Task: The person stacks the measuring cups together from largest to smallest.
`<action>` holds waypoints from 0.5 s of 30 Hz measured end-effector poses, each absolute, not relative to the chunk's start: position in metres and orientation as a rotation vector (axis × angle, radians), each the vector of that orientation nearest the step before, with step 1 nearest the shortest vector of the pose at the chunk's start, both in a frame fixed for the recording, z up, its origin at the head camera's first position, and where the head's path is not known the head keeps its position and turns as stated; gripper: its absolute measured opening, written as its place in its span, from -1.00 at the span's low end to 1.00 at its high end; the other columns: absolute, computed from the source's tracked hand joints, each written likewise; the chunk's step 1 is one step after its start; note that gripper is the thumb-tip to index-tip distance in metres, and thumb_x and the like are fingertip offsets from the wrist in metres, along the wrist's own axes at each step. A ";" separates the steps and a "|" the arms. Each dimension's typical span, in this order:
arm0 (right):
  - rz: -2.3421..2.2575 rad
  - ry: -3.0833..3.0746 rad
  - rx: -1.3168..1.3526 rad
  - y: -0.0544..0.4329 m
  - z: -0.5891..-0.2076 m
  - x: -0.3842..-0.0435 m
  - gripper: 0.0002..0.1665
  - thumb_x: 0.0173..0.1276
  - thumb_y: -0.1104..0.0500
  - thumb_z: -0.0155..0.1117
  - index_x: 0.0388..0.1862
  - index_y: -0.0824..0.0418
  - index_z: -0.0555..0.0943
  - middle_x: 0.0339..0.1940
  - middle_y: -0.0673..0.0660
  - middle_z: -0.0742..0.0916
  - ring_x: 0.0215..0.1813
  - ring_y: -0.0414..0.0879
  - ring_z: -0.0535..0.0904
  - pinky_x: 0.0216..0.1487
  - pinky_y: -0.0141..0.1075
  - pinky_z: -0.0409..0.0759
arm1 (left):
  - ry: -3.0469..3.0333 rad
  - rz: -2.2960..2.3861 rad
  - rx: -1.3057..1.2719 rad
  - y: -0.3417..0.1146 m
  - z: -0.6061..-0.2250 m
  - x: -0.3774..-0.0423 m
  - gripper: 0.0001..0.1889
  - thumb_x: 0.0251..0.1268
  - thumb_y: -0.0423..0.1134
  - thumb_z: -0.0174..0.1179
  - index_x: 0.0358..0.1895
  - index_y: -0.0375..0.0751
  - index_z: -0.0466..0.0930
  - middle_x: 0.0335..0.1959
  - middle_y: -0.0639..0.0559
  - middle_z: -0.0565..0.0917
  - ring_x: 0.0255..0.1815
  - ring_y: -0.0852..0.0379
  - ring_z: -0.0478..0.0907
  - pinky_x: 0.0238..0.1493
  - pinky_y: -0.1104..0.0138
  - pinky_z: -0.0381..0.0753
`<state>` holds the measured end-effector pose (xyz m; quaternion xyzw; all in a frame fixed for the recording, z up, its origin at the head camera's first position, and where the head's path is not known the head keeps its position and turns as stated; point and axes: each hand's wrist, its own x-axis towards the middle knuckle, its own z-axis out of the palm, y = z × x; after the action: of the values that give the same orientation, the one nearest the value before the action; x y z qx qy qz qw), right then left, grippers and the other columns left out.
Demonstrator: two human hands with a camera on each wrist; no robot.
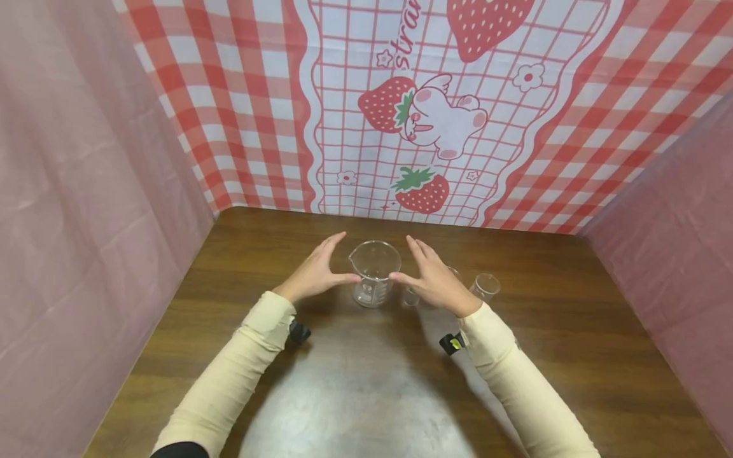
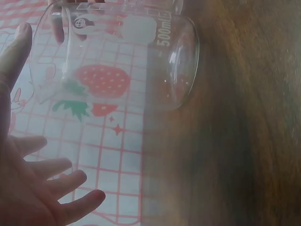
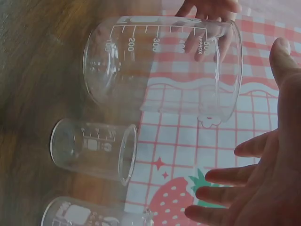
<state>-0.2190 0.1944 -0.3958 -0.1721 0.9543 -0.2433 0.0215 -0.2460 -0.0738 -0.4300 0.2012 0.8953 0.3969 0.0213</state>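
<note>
Nearest: pale sleeves (image 1: 231,375) over a brown wooden table (image 1: 343,407), black device (image 1: 299,332) at each wrist. Left hand (image 1: 315,272) and right hand (image 1: 434,280) flank a large glass beaker (image 1: 373,291), one per side; both spread, thumbs apart from the other fingers, nothing gripped. Left thumb contact with the glass: can't tell; right wrist view shows a gap at the right thumb. Beaker stands upright on the table between the hands, spout to the left, looks empty. Just right of it, a smaller beaker (image 3: 94,153); further right, past the right hand, another small glass (image 1: 485,289). Far edge: strawberry cloth (image 1: 395,184).

Risks, my judgement: smooth glass could slip if the hands close unevenly or only on the rim; a one-sided push could tip it; right hand could knock the smaller beaker, being so close.

Text: large beaker reads "500mL", scale with 200, 300, "APPROX"; round logo (image 2: 81,22), brand not legible. Smaller beaker's print unreadable. Cloth lettering cut off, "stra" readable.
</note>
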 end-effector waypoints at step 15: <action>-0.931 2.802 -0.576 0.182 -0.404 -0.226 0.24 0.28 -0.29 0.25 0.59 0.30 -0.17 0.59 0.37 0.09 0.57 0.27 0.06 0.55 0.16 0.12 | 2.691 1.338 0.618 -0.067 -0.439 -0.249 0.06 -0.04 0.06 0.48 0.50 -0.19 0.07 0.52 -0.17 0.20 0.52 -0.17 0.16 0.52 -0.07 0.18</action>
<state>-0.2264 0.1824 -0.4037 -0.1911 0.9293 -0.3089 0.0665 -0.2488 -0.0667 -0.4394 0.2013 0.8764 0.4359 0.0369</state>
